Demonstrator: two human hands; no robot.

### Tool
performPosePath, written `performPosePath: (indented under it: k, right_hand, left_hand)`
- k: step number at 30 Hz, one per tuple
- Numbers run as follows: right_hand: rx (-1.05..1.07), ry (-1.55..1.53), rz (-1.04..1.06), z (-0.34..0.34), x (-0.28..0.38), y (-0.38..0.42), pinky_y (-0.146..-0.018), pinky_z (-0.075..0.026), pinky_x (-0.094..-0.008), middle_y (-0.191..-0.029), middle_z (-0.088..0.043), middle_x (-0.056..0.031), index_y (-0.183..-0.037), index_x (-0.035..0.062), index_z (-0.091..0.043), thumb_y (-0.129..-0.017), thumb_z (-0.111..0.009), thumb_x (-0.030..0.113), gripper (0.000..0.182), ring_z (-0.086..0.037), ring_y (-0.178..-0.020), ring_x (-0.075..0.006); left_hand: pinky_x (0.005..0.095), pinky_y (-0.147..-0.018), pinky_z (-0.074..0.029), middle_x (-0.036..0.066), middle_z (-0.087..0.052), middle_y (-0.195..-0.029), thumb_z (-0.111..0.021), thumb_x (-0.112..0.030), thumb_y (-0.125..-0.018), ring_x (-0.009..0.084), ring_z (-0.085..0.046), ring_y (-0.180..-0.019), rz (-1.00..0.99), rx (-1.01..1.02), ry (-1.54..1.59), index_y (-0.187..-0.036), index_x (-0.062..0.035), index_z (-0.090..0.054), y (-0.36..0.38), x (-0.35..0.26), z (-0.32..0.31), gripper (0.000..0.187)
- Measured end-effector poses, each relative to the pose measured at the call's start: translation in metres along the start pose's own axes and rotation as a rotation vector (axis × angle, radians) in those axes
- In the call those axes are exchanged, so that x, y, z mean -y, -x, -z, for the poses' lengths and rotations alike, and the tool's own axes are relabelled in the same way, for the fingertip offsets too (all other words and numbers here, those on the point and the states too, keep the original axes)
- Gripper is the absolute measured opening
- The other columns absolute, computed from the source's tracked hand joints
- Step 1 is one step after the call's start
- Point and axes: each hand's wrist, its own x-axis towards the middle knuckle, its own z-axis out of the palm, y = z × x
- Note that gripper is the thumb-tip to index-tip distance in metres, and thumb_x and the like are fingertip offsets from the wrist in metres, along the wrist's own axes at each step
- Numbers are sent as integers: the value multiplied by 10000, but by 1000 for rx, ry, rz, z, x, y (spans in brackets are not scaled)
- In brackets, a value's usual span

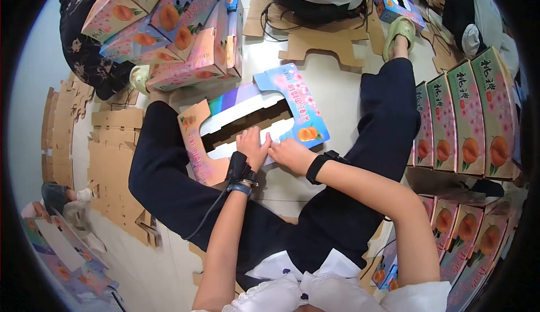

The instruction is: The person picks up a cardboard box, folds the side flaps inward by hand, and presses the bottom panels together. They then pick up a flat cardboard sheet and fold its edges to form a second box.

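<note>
A printed cardboard fruit box (301, 101) with a large cut-out opening lies on the floor between my legs. Pink and blue end panels carry blossom and fruit pictures. My left hand (253, 148) is at the near edge of the opening, fingers bent over the white inner flap (279, 131). Right beside it, my right hand (291, 156) is curled on the same near edge, its thumb close to the left hand. Both hands pinch the box's edge, and what lies under their fingers is hidden. Black straps circle both wrists, and a cable runs from the left one.
Finished-looking fruit boxes are stacked at upper left (194, 59) and in rows at right (469, 118). Flat brown cardboard pieces (115, 171) lie at left and a cut-out sheet (323, 46) ahead. Other people sit nearby; one person's hand touches a box (64, 244) at lower left.
</note>
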Motion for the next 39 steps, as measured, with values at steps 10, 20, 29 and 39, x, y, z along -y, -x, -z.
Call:
performPosePath:
  k: [10,20,29,39]
  right_hand:
    - [163,192,3,10,-32,-21,-529,-464,-323,-728,-641,-45,-818,107,-587,-760,-549,164,90,-642,-647,-195]
    - [261,182,92,47,-64,-20,-536,-503,-336,-780,-675,-86,-825,57,-668,-756,-568,126,140,-660,-691,-208]
    - [344,-96,407,45,-113,21,-643,-502,-385,-824,-559,-37,-870,109,-561,-776,-515,204,142,-619,-752,-241]
    - [316,-246,323,26,-116,5,-652,-509,-346,-763,-635,-69,-762,104,-619,-725,-559,124,74,-639,-742,-252]
  left_hand:
    - [382,-648,-327,113,-500,-732,-580,-275,-782,288,-481,-723,-38,-41,17,-750,-55,-470,-28,-5,-13,249]
    - [408,-650,-371,155,-569,-699,-558,-267,-781,323,-549,-726,-61,122,102,-735,-35,-506,-63,-23,-29,242]
    - [442,-623,-413,199,-564,-617,-577,-303,-749,377,-561,-646,195,98,248,-619,-7,-533,-62,-66,-30,325]
    - [457,-536,-454,221,-580,-620,-565,-417,-784,389,-584,-599,331,251,144,-678,-38,-597,-69,-63,-26,395]
